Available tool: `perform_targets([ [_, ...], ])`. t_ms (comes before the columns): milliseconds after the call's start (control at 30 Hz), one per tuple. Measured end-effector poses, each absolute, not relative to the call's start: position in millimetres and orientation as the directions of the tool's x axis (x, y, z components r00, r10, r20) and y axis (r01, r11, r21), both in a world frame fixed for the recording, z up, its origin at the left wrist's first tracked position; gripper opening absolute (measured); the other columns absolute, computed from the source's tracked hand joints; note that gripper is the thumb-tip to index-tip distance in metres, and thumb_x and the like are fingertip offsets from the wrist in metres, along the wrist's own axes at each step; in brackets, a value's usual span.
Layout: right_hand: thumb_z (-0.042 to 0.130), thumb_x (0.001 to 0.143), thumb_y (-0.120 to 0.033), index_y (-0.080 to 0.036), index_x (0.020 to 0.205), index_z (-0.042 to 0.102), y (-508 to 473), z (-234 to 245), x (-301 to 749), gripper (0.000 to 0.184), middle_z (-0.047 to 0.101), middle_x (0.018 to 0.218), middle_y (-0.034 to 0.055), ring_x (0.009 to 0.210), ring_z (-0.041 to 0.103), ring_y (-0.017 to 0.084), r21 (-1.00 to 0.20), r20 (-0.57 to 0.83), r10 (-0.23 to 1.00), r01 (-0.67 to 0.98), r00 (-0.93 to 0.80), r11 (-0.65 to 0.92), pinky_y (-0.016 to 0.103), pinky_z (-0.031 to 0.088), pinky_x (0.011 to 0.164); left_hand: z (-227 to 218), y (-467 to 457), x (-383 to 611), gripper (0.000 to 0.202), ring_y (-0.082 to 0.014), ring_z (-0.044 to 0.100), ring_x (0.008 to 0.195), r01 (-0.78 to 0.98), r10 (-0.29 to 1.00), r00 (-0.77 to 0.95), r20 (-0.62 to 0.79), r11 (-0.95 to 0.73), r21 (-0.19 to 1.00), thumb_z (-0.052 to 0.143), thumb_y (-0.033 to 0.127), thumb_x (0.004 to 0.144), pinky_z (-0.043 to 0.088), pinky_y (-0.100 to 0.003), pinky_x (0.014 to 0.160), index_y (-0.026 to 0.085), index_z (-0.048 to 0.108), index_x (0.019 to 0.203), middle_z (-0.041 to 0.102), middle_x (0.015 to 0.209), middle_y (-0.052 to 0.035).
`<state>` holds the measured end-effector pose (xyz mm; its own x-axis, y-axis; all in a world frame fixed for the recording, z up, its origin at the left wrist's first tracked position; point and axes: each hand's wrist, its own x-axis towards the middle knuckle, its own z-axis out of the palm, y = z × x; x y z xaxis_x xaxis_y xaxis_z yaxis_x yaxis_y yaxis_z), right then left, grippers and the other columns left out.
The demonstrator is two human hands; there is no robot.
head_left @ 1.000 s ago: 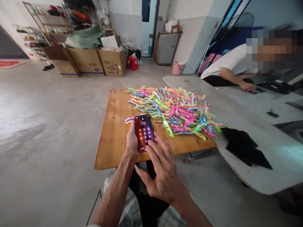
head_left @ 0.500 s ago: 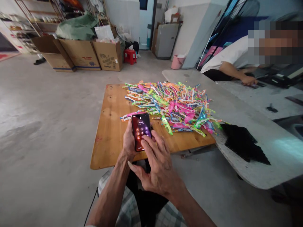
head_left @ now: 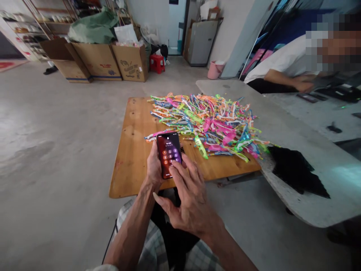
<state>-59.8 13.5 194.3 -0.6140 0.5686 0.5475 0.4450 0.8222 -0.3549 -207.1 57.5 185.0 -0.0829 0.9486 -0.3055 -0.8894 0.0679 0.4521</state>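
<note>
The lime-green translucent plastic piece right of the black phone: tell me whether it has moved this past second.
No. Judged by the brown wooden table, the lime-green plastic piece lies where it did, right of the phone.

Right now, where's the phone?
Head view, slightly left of centre: the phone is in the left hand, seen against the wooden table, with the right hand at its lower right and the multicoloured pile beyond.

Phone (head_left: 169,148): 1. Own left hand (head_left: 153,167), right hand (head_left: 190,194): 2 total. Wooden table (head_left: 128,154): 1. Pile (head_left: 208,122): 1, plastic pieces too tangled to count. Co-worker (head_left: 282,60): 1. Cartons (head_left: 131,64) on floor: 3. Red stool (head_left: 157,63): 1. Pink bucket (head_left: 215,70): 1. Black sheets (head_left: 296,171): count unclear.
</note>
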Motion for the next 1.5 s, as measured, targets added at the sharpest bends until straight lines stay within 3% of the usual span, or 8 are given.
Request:
perform_targets([
  [467, 0.057, 0.092, -0.057, -0.005, 0.145, 0.043, 13.0, 195.6, -64.4, 0.076, 0.041, 0.155, 0.021, 0.152, 0.017, 0.044, -0.314, 0.498, 0.576, 0.484, -0.649, 0.817, 0.071, 0.029, 0.118, 180.8, 55.4, -212.0, 0.065, -0.0248, 0.074, 0.083, -0.88, 0.959, -0.092, -0.267, 0.047, 0.473, 0.034, 0.059, 0.101, 0.061, -0.036, 0.08, 0.008, 0.068, 0.122, 0.076, 0.098, -0.0144],
  [700, 0.056, 0.092, -0.06, -0.004, 0.147, 0.041, 12.5, 196.2, -65.8, 0.08, 0.038, 0.158, 0.0203, 0.152, 0.016, 0.044, -0.294, 0.485, 0.575, 0.497, -0.659, 0.817, 0.07, 0.025, 0.12, 179.4, 54.8, -208.8, 0.063, -0.0246, 0.074, 0.084, -0.889, 0.943, -0.091, -0.319, 0.068, 0.452, 0.031, 0.056, 0.103, 0.061, -0.037, 0.082, 0.007, 0.071, 0.112, 0.076, 0.09, -0.0136],
  [1033, 0.056, 0.094, -0.043, -0.004, 0.142, 0.043, 6.2, 201.8, -55.1, 0.063, 0.052, 0.144, 0.0225, 0.15, 0.025, 0.041, -0.385, 0.563, 0.571, 0.422, -0.597, 0.821, 0.069, 0.031, 0.118, 188.9, 54.5, -203.8, 0.066, -0.024, 0.074, 0.079, -0.856, 0.946, -0.111, -0.305, 0.065, 0.513, 0.027, 0.056, 0.104, 0.061, -0.037, 0.079, 0.007, 0.072, 0.106, 0.075, 0.085, -0.0131],
  [1233, 0.057, 0.093, -0.055, -0.002, 0.143, 0.045, 6.2, 200.2, -60.0, 0.074, 0.045, 0.152, 0.021, 0.151, 0.018, 0.043, -0.361, 0.446, 0.623, 0.508, -0.643, 0.782, 0.069, 0.027, 0.12, 187.1, 55.4, -203.0, 0.066, -0.0227, 0.074, 0.077, -0.818, 0.941, -0.143, -0.308, 0.063, 0.572, 0.029, 0.057, 0.103, 0.061, -0.034, 0.077, 0.007, 0.072, 0.103, 0.075, 0.084, -0.0125],
  [1500, 0.055, 0.092, -0.058, -0.003, 0.145, 0.044, 6.7, 196.6, -63.4, 0.077, 0.042, 0.155, 0.0209, 0.151, 0.016, 0.044, -0.342, 0.442, 0.624, 0.523, -0.644, 0.781, 0.07, 0.028, 0.118, 183.5, 56.1, -204.4, 0.066, -0.0226, 0.074, 0.077, -0.83, 0.938, -0.156, -0.31, 0.045, 0.555, 0.031, 0.058, 0.102, 0.062, -0.034, 0.075, 0.007, 0.073, 0.105, 0.076, 0.086, -0.013],
])
